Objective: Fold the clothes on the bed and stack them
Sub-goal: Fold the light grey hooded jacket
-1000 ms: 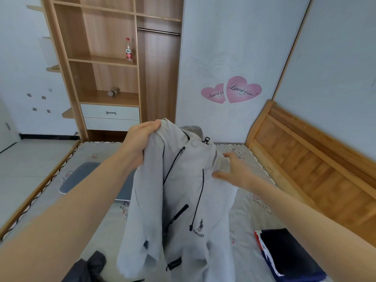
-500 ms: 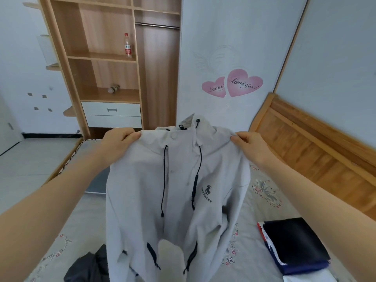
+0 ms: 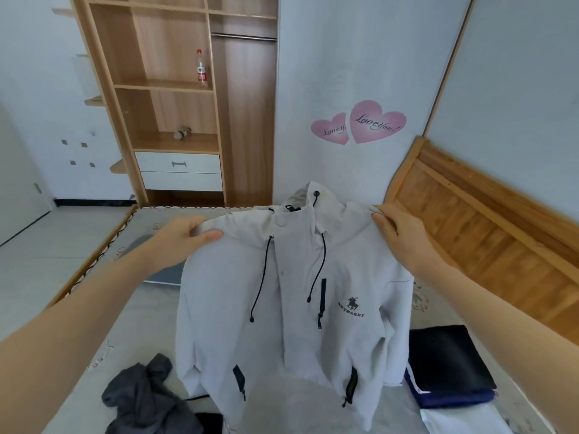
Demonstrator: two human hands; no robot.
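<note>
The light grey hooded jacket (image 3: 291,308), zipped, with dark drawcords and a horse-and-rider logo on the chest, hangs front-facing above the bed (image 3: 147,311), held up by both shoulders: the left hand (image 3: 185,234) pinches the fabric of one shoulder between thumb and fingers, and the right hand (image 3: 399,233) grasps the other shoulder near the collar. On the mattress below lie a crumpled dark grey garment (image 3: 147,396) at the lower left and a folded stack (image 3: 448,368) with a black piece on top of a navy one at the lower right, beside the wooden headboard (image 3: 488,233). Beyond the foot of the bed stands an open wooden wardrobe (image 3: 175,98) with a plastic bottle (image 3: 201,68) on a shelf.
</note>
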